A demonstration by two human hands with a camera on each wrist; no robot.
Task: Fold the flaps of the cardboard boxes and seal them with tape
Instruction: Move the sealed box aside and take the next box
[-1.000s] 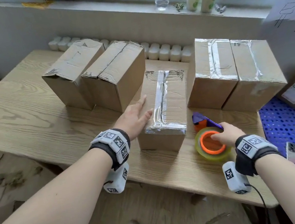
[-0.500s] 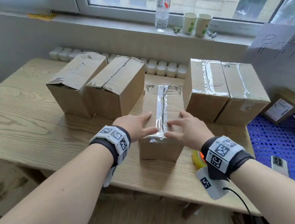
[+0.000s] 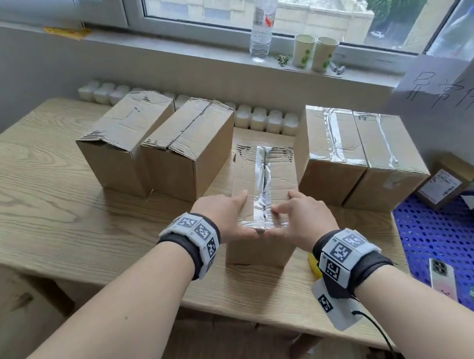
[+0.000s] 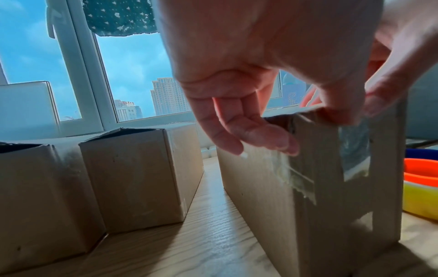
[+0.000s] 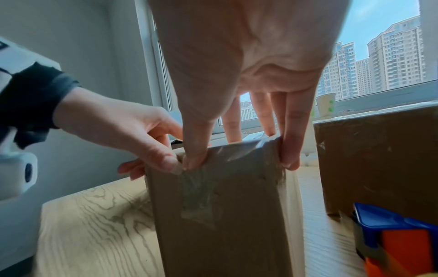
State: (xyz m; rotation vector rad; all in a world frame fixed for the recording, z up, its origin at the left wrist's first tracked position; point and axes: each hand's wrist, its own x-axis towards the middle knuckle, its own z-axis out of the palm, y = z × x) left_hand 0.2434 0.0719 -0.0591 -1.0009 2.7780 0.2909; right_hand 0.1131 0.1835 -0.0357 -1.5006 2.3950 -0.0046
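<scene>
Taped box [image 3: 264, 181], centre: narrow lanes on both flanks. Two untaped boxes [image 3: 161, 148] close at 10 o'clock; two sealed boxes [image 3: 356, 153] at 2 o'clock. Tape dispenser [image 5: 398, 241] at 5 o'clock. Bare wooden table [image 3: 28, 198] at 9 o'clock: open passage.

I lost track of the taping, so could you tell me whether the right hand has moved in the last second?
Yes. The right hand left the tape dispenser for the middle box.
</scene>
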